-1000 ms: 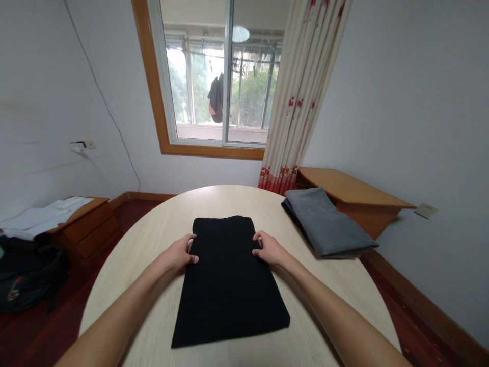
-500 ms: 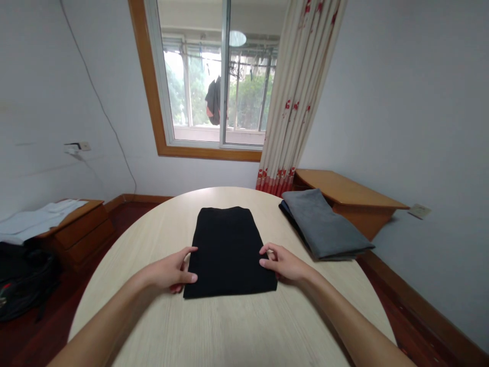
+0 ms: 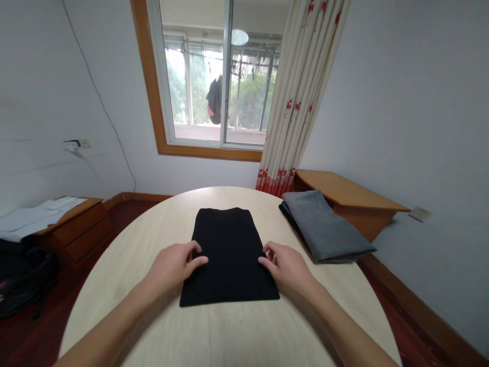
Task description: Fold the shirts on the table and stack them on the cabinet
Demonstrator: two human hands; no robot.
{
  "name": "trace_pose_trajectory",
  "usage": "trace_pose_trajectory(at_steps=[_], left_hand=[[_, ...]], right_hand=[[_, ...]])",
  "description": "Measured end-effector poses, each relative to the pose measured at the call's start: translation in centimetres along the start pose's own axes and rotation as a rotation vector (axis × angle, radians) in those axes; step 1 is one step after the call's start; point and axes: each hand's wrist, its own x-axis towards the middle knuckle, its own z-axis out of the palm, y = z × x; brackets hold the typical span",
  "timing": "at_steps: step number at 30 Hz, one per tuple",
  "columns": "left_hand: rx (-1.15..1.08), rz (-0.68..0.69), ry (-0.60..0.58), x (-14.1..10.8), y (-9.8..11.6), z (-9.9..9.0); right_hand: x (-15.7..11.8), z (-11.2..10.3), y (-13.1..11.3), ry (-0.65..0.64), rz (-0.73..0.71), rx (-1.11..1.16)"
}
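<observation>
A folded black cloth (image 3: 229, 260) lies flat on the round pale wooden table (image 3: 229, 336), its wider edge toward me. At its left edge is my left hand (image 3: 176, 261), the thumb over the fabric and the fingers curled at the side. My right hand (image 3: 284, 262) is at the right edge in the same way, thumb and forefinger at the cloth. Both hands seem to grip the edges lightly; the fingertips under the fabric are hidden.
A stack of folded cloths, gray on top (image 3: 328, 229), lies at the table's right edge. Behind it stands a wooden desk (image 3: 344, 191). On the left are a low cabinet (image 3: 80, 229) with papers and a black bag (image 3: 26, 278). A curtain (image 3: 294, 102) hangs beside the window.
My left hand has moved slightly up and right, its thumb further over the cloth. The black cloth's near edge sits a little closer to me. My right hand has barely shifted.
</observation>
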Motion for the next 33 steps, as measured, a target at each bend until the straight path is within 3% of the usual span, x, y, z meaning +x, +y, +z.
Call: trace_pose_trajectory(at_steps=[2,4,6,9,14,19,25,28,31,32,33], left_hand=[[0.029,0.204,0.098,0.5,1.1,2.0],[0.054,0.372,0.059,0.7,1.5,4.3],[0.098,0.419,-0.006,0.8,1.0,6.2],[0.136,0.367,-0.017,1.0,-0.7,7.2],[0.140,0.115,0.040,2.2,-3.5,5.4],[0.111,0.007,0.159,3.0,-4.3,4.1],[-0.129,-0.028,0.120,3.2,-3.9,3.9],[-0.277,-0.063,-0.044,2.5,-4.0,2.6],[-0.397,-0.068,-0.550,1.3,-3.9,0.3],[-0.401,-0.064,-0.688,1.0,-3.7,-0.3],[-0.385,-0.051,-0.727,0.9,-3.3,-0.7]], right_hand=[[0.5,1.6,-1.8,0.109,-0.211,-0.012],[1.0,3.5,-2.8,0.017,-0.391,-0.003],[1.5,5.0,-2.6,-0.086,-0.428,-0.006],[2.2,5.6,0.0,-0.113,-0.308,-0.025],[2.6,4.2,4.3,-0.041,-0.064,-0.051],[2.1,3.9,3.3,0.111,-0.091,0.055],[2.4,3.5,2.5,0.035,-0.063,0.199],[1.9,1.7,3.4,-0.161,-0.018,0.264],[0.7,-0.6,4.0,-0.551,0.020,0.262],[0.4,-1.2,3.9,-0.625,0.009,0.258],[0.2,-1.6,3.6,-0.610,-0.011,0.248]])
